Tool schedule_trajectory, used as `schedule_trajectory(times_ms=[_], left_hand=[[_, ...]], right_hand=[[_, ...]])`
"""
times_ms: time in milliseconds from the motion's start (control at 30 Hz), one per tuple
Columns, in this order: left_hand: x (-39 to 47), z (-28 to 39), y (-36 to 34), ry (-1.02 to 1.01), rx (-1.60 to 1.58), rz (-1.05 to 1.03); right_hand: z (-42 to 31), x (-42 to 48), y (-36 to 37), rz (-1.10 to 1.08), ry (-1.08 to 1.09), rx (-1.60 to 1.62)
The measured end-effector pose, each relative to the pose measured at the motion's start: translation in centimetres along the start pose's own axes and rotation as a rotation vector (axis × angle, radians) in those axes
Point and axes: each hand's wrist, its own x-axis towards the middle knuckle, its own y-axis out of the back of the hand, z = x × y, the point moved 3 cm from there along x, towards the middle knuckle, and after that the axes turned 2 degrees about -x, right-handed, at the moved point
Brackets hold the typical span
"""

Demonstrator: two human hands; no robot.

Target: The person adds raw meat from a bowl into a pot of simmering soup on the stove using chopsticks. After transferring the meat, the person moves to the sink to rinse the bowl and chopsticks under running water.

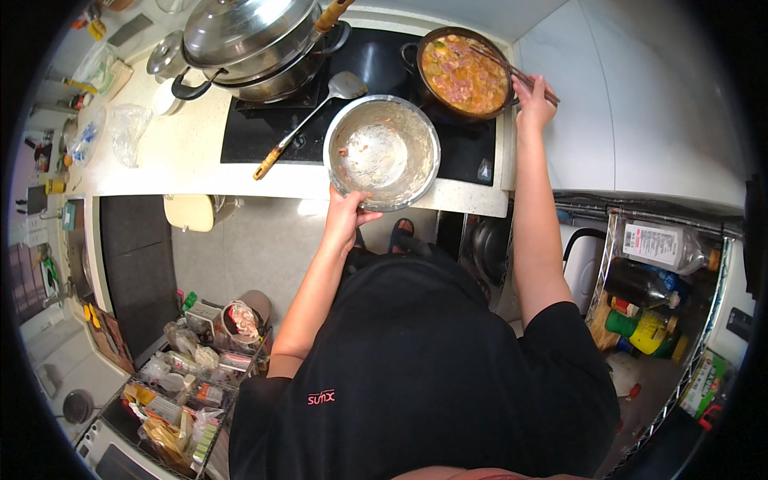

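My left hand grips the near rim of a steel mixing bowl, thumb inside; the bowl is tilted towards me, with pale residue and small reddish bits on its inner wall. My right hand holds wooden chopsticks, whose tips reach into a dark two-handled pot. Meat pieces in orange broth fill the pot, which stands at the right of the black cooktop. Left of the bowl a metal spatula with a wooden handle lies across the cooktop and the counter edge.
A large lidded steel steamer stands on the cooktop's left side. Plastic bags and a white bowl are on the counter. A wall rises beside the pot. Below, a wire rack holds bottles at the right.
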Motion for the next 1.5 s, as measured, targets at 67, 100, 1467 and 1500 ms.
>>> schedule_trajectory(times_ms=[67, 100, 1467, 1500], left_hand=[[-0.1, 0.1, -0.1, 0.013, 0.003, 0.005], [-0.1, 0.0, -0.1, 0.01, 0.002, 0.004], [1.3, 1.3, -0.5, -0.004, -0.05, 0.005], [1.3, 1.6, -0.7, 0.003, -0.052, 0.001]], right_hand=[[0.0, 0.3, -0.7, -0.084, 0.018, -0.077], [0.3, 0.5, -1.1, -0.078, 0.024, -0.097], [-10.5, -12.9, -1.4, -0.362, 0.024, -0.17], [-10.3, -14.6, -2.1, -0.426, -0.016, -0.197]])
